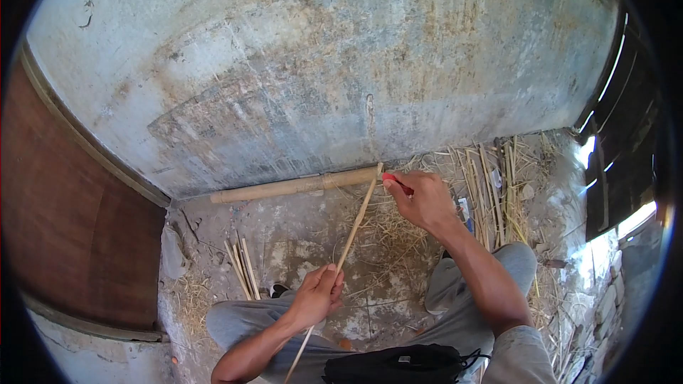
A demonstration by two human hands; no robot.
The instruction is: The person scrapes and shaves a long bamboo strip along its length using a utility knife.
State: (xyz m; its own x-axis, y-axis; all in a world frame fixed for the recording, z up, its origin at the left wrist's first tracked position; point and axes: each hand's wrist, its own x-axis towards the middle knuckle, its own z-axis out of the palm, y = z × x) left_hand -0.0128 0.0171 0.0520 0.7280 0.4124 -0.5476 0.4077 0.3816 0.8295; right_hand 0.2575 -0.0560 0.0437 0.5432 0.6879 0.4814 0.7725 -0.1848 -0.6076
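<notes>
Me with a long, thin bamboo strip point(353, 231).
My left hand point(318, 296), nearest, has its fingers closed round the strip, which slants away from me. My right hand point(425, 200), farther off, has fingers curled tight round a red handle point(389, 178) by the strip's far tip. Past them, a bamboo pole point(284, 190) lies along the wall point(356, 64).

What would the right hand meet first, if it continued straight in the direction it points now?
Probably the bamboo strip, near its upper end, just past the red tool in the right hand. Depth is unclear; tool and strip may already touch.
</notes>
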